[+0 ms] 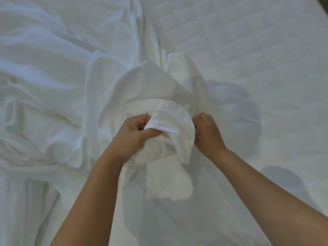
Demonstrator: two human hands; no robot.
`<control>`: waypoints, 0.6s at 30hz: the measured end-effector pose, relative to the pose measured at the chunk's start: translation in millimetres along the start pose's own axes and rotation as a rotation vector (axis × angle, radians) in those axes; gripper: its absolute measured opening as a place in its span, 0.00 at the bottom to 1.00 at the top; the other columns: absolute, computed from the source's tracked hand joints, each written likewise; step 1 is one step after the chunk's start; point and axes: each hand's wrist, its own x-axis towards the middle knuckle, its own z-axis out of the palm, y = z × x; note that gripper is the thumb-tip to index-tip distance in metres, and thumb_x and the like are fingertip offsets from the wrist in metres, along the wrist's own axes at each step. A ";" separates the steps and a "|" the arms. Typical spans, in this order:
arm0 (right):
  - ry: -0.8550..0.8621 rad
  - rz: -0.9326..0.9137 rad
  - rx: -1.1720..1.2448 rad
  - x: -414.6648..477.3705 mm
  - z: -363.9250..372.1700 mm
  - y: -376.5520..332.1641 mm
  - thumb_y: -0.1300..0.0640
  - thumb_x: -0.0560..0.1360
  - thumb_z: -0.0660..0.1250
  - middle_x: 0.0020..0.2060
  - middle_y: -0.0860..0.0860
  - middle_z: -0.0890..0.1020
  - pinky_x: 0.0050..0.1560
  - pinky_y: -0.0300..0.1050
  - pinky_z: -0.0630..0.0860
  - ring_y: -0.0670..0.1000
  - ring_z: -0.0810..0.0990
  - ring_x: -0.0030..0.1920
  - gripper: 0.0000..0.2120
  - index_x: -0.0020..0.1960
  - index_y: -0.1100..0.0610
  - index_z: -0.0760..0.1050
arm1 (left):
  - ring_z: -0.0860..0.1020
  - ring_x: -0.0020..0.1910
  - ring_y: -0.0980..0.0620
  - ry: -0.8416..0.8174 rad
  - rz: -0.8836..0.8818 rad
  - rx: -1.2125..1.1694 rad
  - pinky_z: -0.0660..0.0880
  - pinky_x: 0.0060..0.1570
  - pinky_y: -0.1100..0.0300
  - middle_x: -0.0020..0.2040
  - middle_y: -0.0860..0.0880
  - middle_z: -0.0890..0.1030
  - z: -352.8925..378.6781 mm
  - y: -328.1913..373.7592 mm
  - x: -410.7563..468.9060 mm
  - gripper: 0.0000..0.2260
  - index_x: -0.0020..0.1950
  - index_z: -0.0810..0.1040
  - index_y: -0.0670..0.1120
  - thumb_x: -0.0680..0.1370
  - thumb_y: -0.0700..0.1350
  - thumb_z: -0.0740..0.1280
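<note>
Right hand (207, 134): fingertips hidden behind a fold of the sheet (165, 96). Left hand (134, 134): fingertips buried in cloth. Both forearms cut off at the bottom edge. Sheet runs off left and top edges; mattress (257, 50) off right. Dark corner (324, 0) at top right: unidentifiable.

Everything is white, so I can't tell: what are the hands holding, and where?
The left hand pinches a fold of the white sheet; the right hand grips that fold's right side.

A white cloth sheet (53, 96), thin, matt and heavily creased, fills the left of the frame; at right, a mattress (257, 50) with matt, faintly quilted fabric.
</note>
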 end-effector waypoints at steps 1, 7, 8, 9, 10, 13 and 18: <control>0.001 0.056 0.002 2.9 -2.8 -0.4 0.58 0.74 0.60 0.38 0.57 0.72 0.38 0.42 0.56 0.56 0.70 0.43 0.10 0.38 0.63 0.71 | 0.67 0.33 0.46 0.012 0.013 0.019 0.64 0.31 0.59 0.34 0.42 0.70 0.2 -1.5 -0.5 0.17 0.38 0.69 0.32 0.66 0.44 0.72; -0.194 0.548 0.619 21.6 -35.4 -50.6 0.32 0.66 0.65 0.32 0.49 0.82 0.39 0.44 0.77 0.49 0.81 0.35 0.26 0.37 0.56 0.79 | 0.69 0.31 0.50 0.035 0.055 0.202 0.67 0.32 0.57 0.33 0.43 0.70 6.4 -7.3 -3.0 0.11 0.37 0.71 0.34 0.65 0.40 0.70; -0.377 0.571 0.652 20.6 -32.2 -63.0 0.32 0.65 0.67 0.37 0.49 0.84 0.41 0.44 0.79 0.48 0.83 0.39 0.26 0.42 0.55 0.80 | 0.70 0.31 0.48 0.037 0.047 0.226 0.68 0.34 0.54 0.33 0.42 0.72 7.0 -7.1 -3.0 0.08 0.38 0.73 0.37 0.64 0.40 0.68; -0.462 0.571 0.687 21.2 -27.1 -73.2 0.36 0.67 0.70 0.41 0.50 0.84 0.45 0.45 0.80 0.49 0.83 0.43 0.24 0.48 0.56 0.80 | 0.73 0.32 0.45 0.031 0.035 0.255 0.71 0.35 0.51 0.35 0.42 0.76 6.9 -6.6 -3.2 0.07 0.41 0.75 0.40 0.64 0.40 0.66; -0.455 0.567 0.725 24.8 -22.7 -82.4 0.42 0.69 0.72 0.45 0.52 0.84 0.48 0.47 0.80 0.51 0.83 0.45 0.21 0.52 0.58 0.79 | 0.75 0.35 0.43 0.014 0.020 0.281 0.73 0.38 0.50 0.38 0.41 0.78 6.3 -5.8 -3.8 0.09 0.44 0.76 0.42 0.65 0.39 0.65; -0.362 0.554 0.709 40.9 -12.8 -104.0 0.61 0.73 0.68 0.47 0.58 0.82 0.47 0.49 0.79 0.57 0.82 0.46 0.09 0.52 0.63 0.77 | 0.71 0.31 0.54 -0.009 -0.026 0.340 0.70 0.32 0.63 0.34 0.48 0.74 1.5 -7.8 -7.1 0.09 0.42 0.74 0.46 0.69 0.33 0.67; -0.328 0.622 0.728 48.0 -2.1 -128.6 0.67 0.72 0.62 0.34 0.54 0.75 0.33 0.39 0.73 0.52 0.76 0.35 0.06 0.38 0.59 0.72 | 0.74 0.32 0.53 0.231 -0.289 -0.022 0.70 0.34 0.62 0.34 0.50 0.77 -8.4 -20.7 -34.9 0.08 0.40 0.76 0.46 0.70 0.48 0.72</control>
